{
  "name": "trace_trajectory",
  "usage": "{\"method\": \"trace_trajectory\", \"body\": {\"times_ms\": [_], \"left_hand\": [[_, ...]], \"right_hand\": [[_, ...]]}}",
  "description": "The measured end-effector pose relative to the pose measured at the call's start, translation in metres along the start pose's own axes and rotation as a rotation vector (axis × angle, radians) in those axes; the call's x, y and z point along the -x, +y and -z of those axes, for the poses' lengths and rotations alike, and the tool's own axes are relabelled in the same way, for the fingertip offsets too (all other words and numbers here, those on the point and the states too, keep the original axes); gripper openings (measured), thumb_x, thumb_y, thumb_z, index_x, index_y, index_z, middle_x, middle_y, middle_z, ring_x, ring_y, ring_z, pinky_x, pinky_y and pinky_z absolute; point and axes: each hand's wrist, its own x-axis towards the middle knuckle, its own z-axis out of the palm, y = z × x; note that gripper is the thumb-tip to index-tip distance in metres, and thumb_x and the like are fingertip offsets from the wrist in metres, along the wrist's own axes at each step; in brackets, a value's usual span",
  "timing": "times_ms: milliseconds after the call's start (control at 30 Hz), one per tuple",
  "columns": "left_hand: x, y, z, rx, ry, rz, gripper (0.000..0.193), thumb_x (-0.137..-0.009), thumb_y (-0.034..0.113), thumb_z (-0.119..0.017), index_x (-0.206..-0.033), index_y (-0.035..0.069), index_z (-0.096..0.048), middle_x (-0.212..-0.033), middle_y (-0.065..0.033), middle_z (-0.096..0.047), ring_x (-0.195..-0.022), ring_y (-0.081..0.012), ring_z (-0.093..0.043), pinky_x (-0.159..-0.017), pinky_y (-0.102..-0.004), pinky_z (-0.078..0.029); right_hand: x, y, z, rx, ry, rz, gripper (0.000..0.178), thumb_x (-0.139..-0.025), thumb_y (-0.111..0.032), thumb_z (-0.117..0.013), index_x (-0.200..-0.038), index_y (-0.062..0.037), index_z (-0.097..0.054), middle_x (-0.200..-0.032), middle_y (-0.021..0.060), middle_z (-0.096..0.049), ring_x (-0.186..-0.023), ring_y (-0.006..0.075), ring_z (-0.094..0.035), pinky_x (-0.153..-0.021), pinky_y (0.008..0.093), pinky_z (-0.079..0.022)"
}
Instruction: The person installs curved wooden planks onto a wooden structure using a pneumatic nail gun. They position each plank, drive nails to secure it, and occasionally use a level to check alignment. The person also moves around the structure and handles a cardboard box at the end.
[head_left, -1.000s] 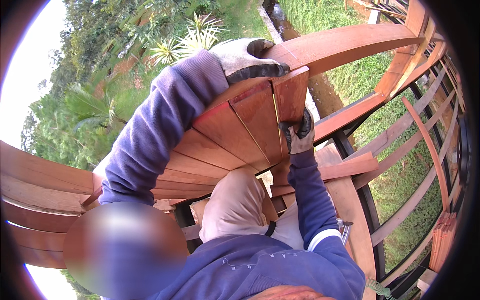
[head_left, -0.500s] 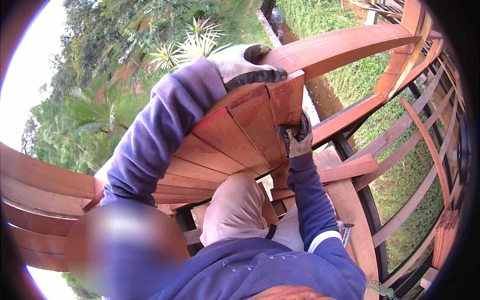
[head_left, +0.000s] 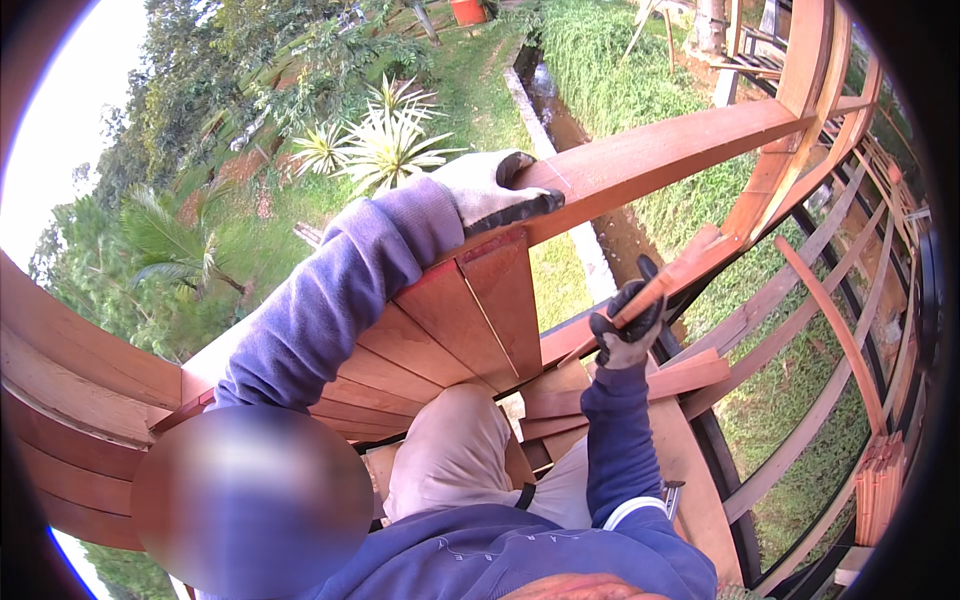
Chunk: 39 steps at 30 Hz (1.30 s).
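Curved wooden handrail and slatted infill, clock positions read from the centre of the view. The largest member, the handrail [head_left: 690, 150], arches from 9 over 12 to 2 o'clock. Below it, from the centre toward 8 o'clock, stands a fan of tapered infill boards [head_left: 505, 300], set edge to edge, with a narrow seam between the last two. Loose planks [head_left: 690, 375] lie at 4 o'clock. The working piece, a slim reddish board [head_left: 680, 268], is at 3 o'clock, seen nearly edge-on and slanting up toward 2; whether either end touches the framing cannot be told. The gloved left hand [head_left: 498, 192], at 12 o'clock, is cupped over the handrail, its fingers closed about the timber. The gloved right hand [head_left: 628, 330], at 3, pinches the board between thumb and fingers. Finest detail: a thin pale line [head_left: 562, 175] crosses the handrail just beyond the left fingertips. Handling, as judged: the left hand serves best as a steady brace; a grip near the board's middle should limit swing, and turning it slowly from the wrist should spare its ends from knocks.
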Motion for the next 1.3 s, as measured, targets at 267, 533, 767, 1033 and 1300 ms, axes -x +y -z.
{"method": "trace_trajectory", "body": {"times_ms": [267, 533, 767, 1033, 1300], "left_hand": [[0.011, -0.009, -0.004, -0.208, 0.280, -0.319, 0.066, -0.077, 0.040, -0.069, -0.130, 0.008, -0.048, -0.123, -0.0187, -0.054, -0.118, -0.0328, -0.052, -0.102, -0.0406, -0.040], [0.016, -0.011, -0.016, -0.273, 0.324, -0.535, 0.046, -0.075, 0.031, -0.072, -0.116, 0.013, -0.061, -0.109, -0.0145, -0.062, -0.102, -0.0326, -0.060, -0.091, -0.0405, -0.048], [0.043, 0.008, -0.013, -0.350, 0.345, -0.617, 0.036, -0.082, 0.017, -0.064, -0.116, 0.007, -0.059, -0.109, -0.0136, -0.062, -0.101, -0.0277, -0.062, -0.087, -0.0375, -0.050], [0.166, 0.018, -0.124, 1.310, 0.093, -0.238, 0.071, -0.090, 0.030, -0.058, -0.145, 0.003, -0.023, -0.132, -0.0157, -0.047, -0.115, -0.0245, -0.053, -0.093, -0.0396, -0.047], [0.151, 0.059, -0.096, 1.126, 0.339, -0.122, 0.025, -0.092, 0.019, -0.060, -0.105, -0.002, -0.063, -0.092, -0.0015, -0.065, -0.084, -0.0087, -0.058, -0.078, -0.0256, -0.046]], "right_hand": [[-0.063, -0.193, 0.078, -0.498, -0.034, 0.102, 0.092, -0.077, -0.051, -0.064, -0.142, 0.0011, -0.026, -0.088, 0.0070, -0.051, -0.067, 0.0149, -0.046, -0.062, 0.0318, -0.042], [-0.072, -0.216, 0.234, -0.348, 0.280, 0.157, 0.077, -0.082, -0.048, -0.060, -0.136, -0.0009, -0.034, -0.106, 0.0105, -0.052, -0.087, 0.0183, -0.049, -0.077, 0.0336, -0.041], [0.006, -0.194, 0.251, -0.173, 0.697, 0.213, 0.063, -0.089, -0.050, -0.050, -0.134, -0.0069, -0.039, -0.120, 0.0106, -0.052, -0.109, 0.0213, -0.050, -0.099, 0.0369, -0.041], [0.044, -0.136, 0.311, -0.529, 0.586, 0.165, 0.055, -0.092, -0.046, -0.044, -0.131, -0.0070, -0.045, -0.124, 0.0126, -0.053, -0.109, 0.0240, -0.054, -0.099, 0.0415, -0.043], [0.050, -0.083, 0.223, -0.766, 0.646, -0.293, 0.063, -0.088, -0.057, -0.050, -0.121, -0.0034, -0.049, -0.113, 0.0107, -0.056, -0.099, 0.0203, -0.057, -0.085, 0.0375, -0.049]]}}
